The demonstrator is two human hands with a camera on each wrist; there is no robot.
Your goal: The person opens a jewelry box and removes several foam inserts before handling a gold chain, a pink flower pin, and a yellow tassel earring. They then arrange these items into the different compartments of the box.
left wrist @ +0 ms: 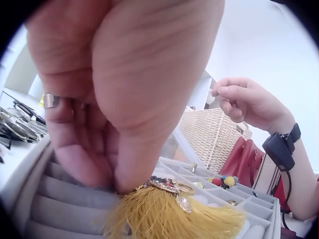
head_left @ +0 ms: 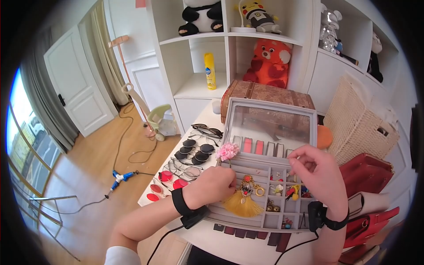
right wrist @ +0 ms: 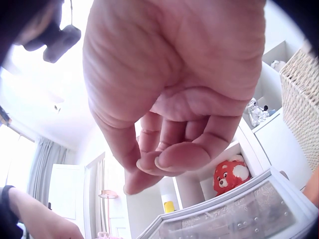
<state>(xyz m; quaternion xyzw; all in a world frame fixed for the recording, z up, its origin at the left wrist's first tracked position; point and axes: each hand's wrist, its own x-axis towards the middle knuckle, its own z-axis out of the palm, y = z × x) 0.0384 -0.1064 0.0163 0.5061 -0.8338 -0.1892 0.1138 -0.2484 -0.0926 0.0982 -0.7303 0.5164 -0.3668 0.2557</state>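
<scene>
An open grey jewelry box [head_left: 278, 227] lies before me, its glass lid [head_left: 271, 126] raised at the back. My left hand [head_left: 212, 185] is over the padded ring rolls [left wrist: 65, 204], thumb and fingertips pinching at the jewelled side of a yellow tassel earring [head_left: 243, 203]. Its tassel spreads over the rolls and the contact point is partly hidden by the thumb. A gold ring [head_left: 259, 191] lies beside the beads. Above the right compartments my right hand [head_left: 316, 170] is raised, fingers loosely bent and holding nothing. Small earrings [head_left: 293, 192] and trinkets fill the compartments below it.
Sunglasses [head_left: 202, 152] and glasses lie in rows on the white table [head_left: 150, 194], left of the box. A pink flower [head_left: 227, 151] stands at the box's left edge. Behind is a brown patterned chest [head_left: 269, 92]; at right are a woven basket [head_left: 353, 119] and red bags [head_left: 366, 174].
</scene>
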